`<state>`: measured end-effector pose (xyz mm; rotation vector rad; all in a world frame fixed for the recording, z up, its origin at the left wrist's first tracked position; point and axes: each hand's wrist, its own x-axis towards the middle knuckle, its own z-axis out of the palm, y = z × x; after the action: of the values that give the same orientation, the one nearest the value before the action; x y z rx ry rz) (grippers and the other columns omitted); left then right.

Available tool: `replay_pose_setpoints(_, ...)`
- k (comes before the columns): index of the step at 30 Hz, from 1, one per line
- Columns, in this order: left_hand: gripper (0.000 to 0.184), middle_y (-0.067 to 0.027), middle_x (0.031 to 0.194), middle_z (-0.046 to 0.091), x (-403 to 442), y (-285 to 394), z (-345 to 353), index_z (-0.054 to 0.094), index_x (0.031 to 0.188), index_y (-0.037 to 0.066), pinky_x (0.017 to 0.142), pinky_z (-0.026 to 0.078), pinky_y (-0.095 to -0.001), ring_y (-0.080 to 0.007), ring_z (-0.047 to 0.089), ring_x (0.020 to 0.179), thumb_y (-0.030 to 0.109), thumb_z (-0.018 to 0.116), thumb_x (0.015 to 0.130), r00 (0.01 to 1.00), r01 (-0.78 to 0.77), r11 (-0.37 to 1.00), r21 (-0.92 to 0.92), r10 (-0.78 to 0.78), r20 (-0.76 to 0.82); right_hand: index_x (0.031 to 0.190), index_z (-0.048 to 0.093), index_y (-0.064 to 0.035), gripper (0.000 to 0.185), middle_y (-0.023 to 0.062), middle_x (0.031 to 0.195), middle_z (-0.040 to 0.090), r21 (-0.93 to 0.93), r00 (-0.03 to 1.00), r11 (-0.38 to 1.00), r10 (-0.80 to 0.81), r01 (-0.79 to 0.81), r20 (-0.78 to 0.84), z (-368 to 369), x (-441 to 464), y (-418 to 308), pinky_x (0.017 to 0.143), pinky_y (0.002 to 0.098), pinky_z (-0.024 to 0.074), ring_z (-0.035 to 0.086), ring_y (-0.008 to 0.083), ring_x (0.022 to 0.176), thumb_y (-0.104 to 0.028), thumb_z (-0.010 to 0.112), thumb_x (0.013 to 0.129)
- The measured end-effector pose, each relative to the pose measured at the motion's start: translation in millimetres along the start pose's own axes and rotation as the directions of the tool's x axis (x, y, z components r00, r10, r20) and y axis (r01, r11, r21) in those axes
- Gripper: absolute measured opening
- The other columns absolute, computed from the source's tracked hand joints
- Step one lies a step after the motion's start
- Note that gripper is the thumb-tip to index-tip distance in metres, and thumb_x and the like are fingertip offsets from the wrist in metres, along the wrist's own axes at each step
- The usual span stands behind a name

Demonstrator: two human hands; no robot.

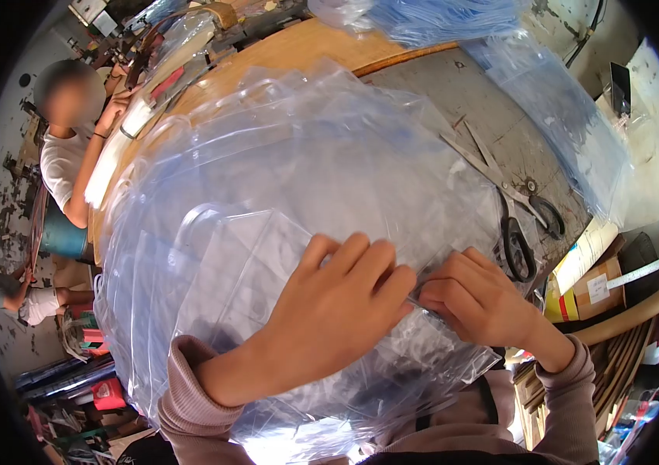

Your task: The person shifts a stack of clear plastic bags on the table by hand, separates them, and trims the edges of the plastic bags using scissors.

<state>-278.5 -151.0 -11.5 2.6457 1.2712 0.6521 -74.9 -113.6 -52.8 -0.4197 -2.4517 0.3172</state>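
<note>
A wide pile of clear plastic bags [329, 170], some with loop handles, spreads over the table in front of me. The top bag [244, 256] lies with its handle toward the far left. My left hand [349, 291] reaches across it with curled fingers closed on the bag's edge. Close beside it, my right hand [476, 298] pinches the same edge, thumb and fingers together. The fingertips of both hands are partly hidden. To the right of the pile lie open scissors [506, 188] with black handles, not touched by either hand.
More bluish plastic sheets [438, 19] are heaped at the back, and others [554, 116] hang along the table's right side. A cardboard box [600, 287] stands at the right. One person [66, 155] works at the far left, and another person [19, 291] sits lower down.
</note>
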Motion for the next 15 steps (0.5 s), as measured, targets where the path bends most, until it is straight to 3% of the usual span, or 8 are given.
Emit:
replay_pose_setpoints(2, 0.02, -0.0005, 0.072, 0.048, -12.1, 7.1, 2.1, 0.052, 0.075, 0.011, 0.06, 0.036, -0.0307, -0.0171, 0.05, 0.062, 0.022, 0.069, 0.074, 0.998, 0.011, 0.999, 0.043, -0.014, 0.068, 0.086, 0.057, -0.0011, 0.02, 0.0055, 0.079, 0.053, -0.032, 1.0, 0.999, 0.017, -0.016, 0.026, -1.9, 0.4, 0.1, 0.06, 0.0292, 0.0398, 0.055, 0.0187, 0.071, -0.006, 0.063, 0.067)
replay_pose_setpoints(3, 0.021, 0.0013, 0.066, 0.045, -16.8, 7.1, 16.9, 0.052, 0.071, 0.012, 0.053, 0.033, -0.027, -0.0147, 0.046, 0.056, 0.026, 0.067, 0.075, 0.999, -0.033, 0.999, 0.006, 0.033, -0.028, 0.086, 0.057, -0.0022, 0.019, 0.0046, 0.079, 0.053, -0.06, 0.999, 0.998, -0.004, 0.006, 0.046, -1.3, 0.4, 1.1, 0.061, 0.0292, 0.0389, 0.054, 0.0178, 0.071, -0.007, 0.062, 0.068)
replay_pose_setpoints(6, 0.02, 0.0024, 0.063, 0.042, -29.5, 16.2, 22.7, 0.051, 0.071, 0.013, 0.051, 0.03, -0.0245, -0.0112, 0.044, 0.054, 0.025, 0.066, 0.077, 0.989, -0.144, 0.987, 0.078, 0.14, 0.051, 0.086, 0.056, -0.0037, 0.017, 0.0034, 0.079, 0.053, -0.104, 0.997, 0.994, -0.018, 0.025, 0.075, -0.3, 2.7, 1.4, 0.063, 0.03, 0.0382, 0.054, 0.0165, 0.07, -0.009, 0.06, 0.07)
replay_pose_setpoints(11, 0.018, 0.0043, 0.059, 0.041, -28.8, 16.2, 25.9, 0.052, 0.071, 0.013, 0.05, 0.029, -0.0229, -0.0082, 0.042, 0.051, 0.023, 0.063, 0.081, 0.988, -0.148, 0.989, 0.013, 0.148, 0.034, 0.084, 0.055, -0.0052, 0.013, 0.0018, 0.078, 0.052, -0.213, 0.988, 0.976, -0.015, 0.048, 0.154, -3.1, 17.4, 4.1, 0.069, 0.0312, 0.0389, 0.054, 0.0144, 0.07, -0.011, 0.057, 0.073)
replay_pose_setpoints(13, 0.019, 0.0047, 0.059, 0.043, -30.5, 15.0, 31.2, 0.051, 0.071, 0.013, 0.05, 0.029, -0.0222, -0.0076, 0.043, 0.05, 0.023, 0.063, 0.081, 0.985, -0.17, 0.984, -0.05, 0.169, -0.018, 0.084, 0.054, -0.0061, 0.013, 0.0019, 0.077, 0.05, -0.322, 0.997, 0.945, -0.045, 0.061, 0.054, -4.3, 33.2, 15.4, 0.071, 0.0321, 0.0399, 0.054, 0.016, 0.071, -0.008, 0.057, 0.072)
replay_pose_setpoints(15, 0.015, 0.0051, 0.059, 0.044, -30.6, 15.4, 28.7, 0.055, 0.075, 0.012, 0.05, 0.029, -0.022, -0.0073, 0.043, 0.05, 0.024, 0.063, 0.081, 0.987, -0.161, 0.986, -0.034, 0.161, -0.007, 0.085, 0.054, -0.006, 0.014, 0.0023, 0.078, 0.051, -0.241, 0.999, 0.97, -0.039, 0.045, 0.028, -5.8, 51.0, 27.1, 0.072, 0.0322, 0.0404, 0.054, 0.0173, 0.071, -0.007, 0.058, 0.072)
